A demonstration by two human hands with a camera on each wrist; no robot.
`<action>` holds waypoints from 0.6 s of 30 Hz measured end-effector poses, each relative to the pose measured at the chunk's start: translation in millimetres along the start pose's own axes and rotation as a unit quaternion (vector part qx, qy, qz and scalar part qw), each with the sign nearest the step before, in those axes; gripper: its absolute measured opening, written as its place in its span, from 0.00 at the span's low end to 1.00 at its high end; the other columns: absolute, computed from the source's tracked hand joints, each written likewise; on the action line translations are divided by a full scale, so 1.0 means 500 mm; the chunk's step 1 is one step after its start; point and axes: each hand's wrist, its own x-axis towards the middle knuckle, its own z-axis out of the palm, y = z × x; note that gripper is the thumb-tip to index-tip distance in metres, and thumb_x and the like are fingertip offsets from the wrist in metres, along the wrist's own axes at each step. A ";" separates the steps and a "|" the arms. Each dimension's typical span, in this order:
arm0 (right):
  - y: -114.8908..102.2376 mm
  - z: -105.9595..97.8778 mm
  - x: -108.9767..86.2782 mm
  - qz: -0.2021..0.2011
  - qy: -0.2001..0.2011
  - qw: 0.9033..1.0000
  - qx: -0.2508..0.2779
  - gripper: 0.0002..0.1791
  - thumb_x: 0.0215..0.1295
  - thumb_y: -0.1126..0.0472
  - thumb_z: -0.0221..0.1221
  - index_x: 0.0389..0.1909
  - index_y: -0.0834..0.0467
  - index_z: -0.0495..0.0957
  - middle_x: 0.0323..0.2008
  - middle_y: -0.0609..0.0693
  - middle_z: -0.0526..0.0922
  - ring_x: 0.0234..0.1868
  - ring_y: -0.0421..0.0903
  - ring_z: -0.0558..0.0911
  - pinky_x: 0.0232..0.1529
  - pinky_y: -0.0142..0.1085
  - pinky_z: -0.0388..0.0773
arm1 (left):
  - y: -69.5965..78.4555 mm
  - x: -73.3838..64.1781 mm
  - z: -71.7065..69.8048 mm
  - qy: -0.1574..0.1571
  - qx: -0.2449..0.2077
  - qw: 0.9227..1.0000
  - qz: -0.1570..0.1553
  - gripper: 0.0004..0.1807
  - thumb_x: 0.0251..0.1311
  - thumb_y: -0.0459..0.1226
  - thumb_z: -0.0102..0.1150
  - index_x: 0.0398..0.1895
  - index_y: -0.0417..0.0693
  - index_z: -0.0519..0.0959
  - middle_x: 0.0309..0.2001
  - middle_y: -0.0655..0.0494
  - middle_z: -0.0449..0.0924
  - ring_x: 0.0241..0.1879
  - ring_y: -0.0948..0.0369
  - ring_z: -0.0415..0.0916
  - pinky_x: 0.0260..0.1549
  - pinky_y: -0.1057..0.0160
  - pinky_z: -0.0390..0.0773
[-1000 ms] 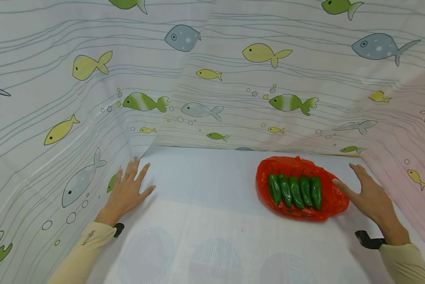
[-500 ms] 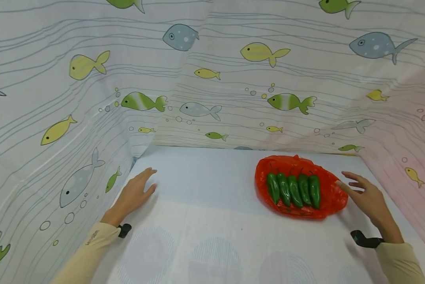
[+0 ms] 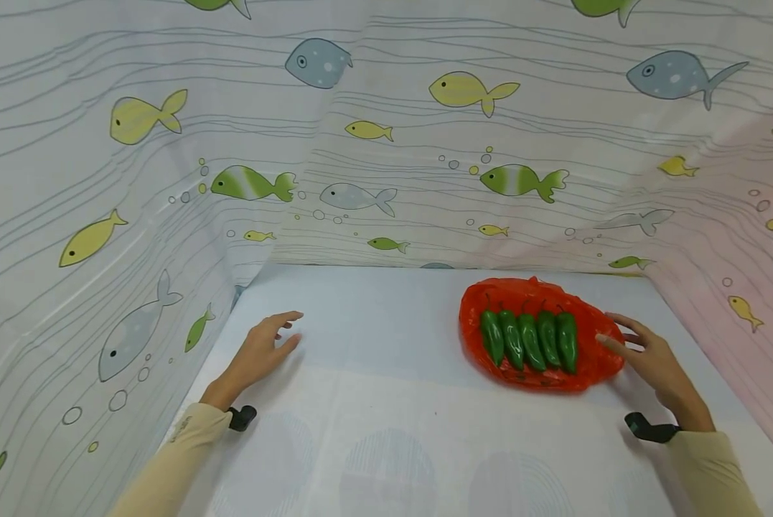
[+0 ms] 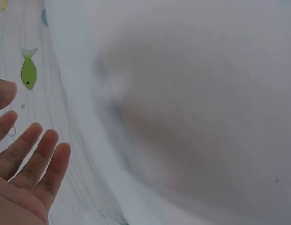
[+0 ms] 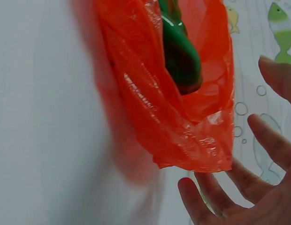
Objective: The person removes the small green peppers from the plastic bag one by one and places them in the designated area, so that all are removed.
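Several glossy green chili peppers (image 3: 530, 343) lie side by side in a red plastic bag (image 3: 596, 353), spread like a shallow nest on the right half of the table. At the bag's right edge is my right hand (image 3: 659, 368), fingers relaxed and apart. The right wrist view shows its fingertips right at the rim of the bag (image 5: 141, 103), with one pepper (image 5: 180, 61) visible inside. Over the table's left side, my left hand (image 3: 257, 359) holds nothing, its fingers loosely bent. In the left wrist view that hand (image 4: 26, 185) faces palm up to the camera, fingers spread.
A white table (image 3: 373, 323) reaches back to a fish-printed curtain (image 3: 418, 165), which also hangs along the left and right sides. Dark wrist straps with small devices (image 3: 651, 429) sit on both wrists.
My right hand has moved left to the bag's right edge. My left hand has come in from the left curtain over the table, its fingers less spread. The head view has shifted slightly.
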 end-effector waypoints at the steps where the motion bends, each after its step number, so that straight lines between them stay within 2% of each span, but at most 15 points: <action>1: 0.003 0.001 0.002 -0.001 -0.005 1.000 0.003 0.47 0.73 0.37 0.57 0.82 0.54 0.49 0.77 0.74 0.48 0.70 0.79 0.53 0.57 0.78 0.62 | 0.002 0.001 0.001 -0.001 -0.005 1.000 0.001 0.26 0.71 0.36 0.63 0.70 0.43 0.73 0.63 0.42 0.77 0.58 0.46 0.76 0.50 0.44 0.80; 6: 0.018 0.006 0.009 -0.007 -0.028 0.999 0.021 0.47 0.73 0.40 0.59 0.83 0.51 0.48 0.79 0.72 0.44 0.71 0.80 0.49 0.58 0.79 0.59 | 0.014 0.009 0.007 -0.002 -0.022 1.000 0.007 0.25 0.71 0.36 0.64 0.69 0.44 0.74 0.64 0.43 0.77 0.58 0.46 0.77 0.49 0.44 0.81; 9: 0.026 0.009 0.013 -0.015 -0.033 0.999 0.019 0.46 0.74 0.41 0.59 0.83 0.49 0.47 0.78 0.71 0.47 0.70 0.77 0.54 0.58 0.74 0.67 | 0.018 0.014 0.013 -0.002 -0.024 1.000 0.010 0.25 0.70 0.35 0.64 0.69 0.44 0.74 0.63 0.43 0.77 0.57 0.46 0.77 0.48 0.45 0.81; 12: 0.031 0.014 0.017 -0.015 -0.039 0.999 0.027 0.46 0.73 0.41 0.60 0.84 0.47 0.47 0.78 0.71 0.47 0.70 0.75 0.55 0.59 0.72 0.68 | 0.019 0.018 0.021 -0.005 -0.027 1.000 0.012 0.25 0.70 0.35 0.63 0.69 0.43 0.74 0.63 0.44 0.77 0.56 0.47 0.78 0.47 0.46 0.81; 16: 0.036 0.017 0.023 -0.007 -0.051 0.997 0.053 0.48 0.73 0.42 0.61 0.84 0.44 0.45 0.80 0.69 0.42 0.74 0.77 0.47 0.61 0.76 0.59 | 0.022 0.024 0.033 -0.011 -0.038 0.999 0.016 0.25 0.70 0.35 0.63 0.69 0.43 0.74 0.63 0.44 0.77 0.55 0.48 0.78 0.46 0.47 0.81; 18: 0.040 0.018 0.025 -0.003 -0.052 0.997 0.056 0.48 0.72 0.42 0.61 0.84 0.42 0.44 0.80 0.69 0.42 0.75 0.77 0.47 0.62 0.76 0.58 | 0.025 0.027 0.038 -0.015 -0.044 0.999 0.018 0.25 0.70 0.35 0.64 0.69 0.44 0.74 0.63 0.44 0.77 0.54 0.48 0.78 0.46 0.47 0.81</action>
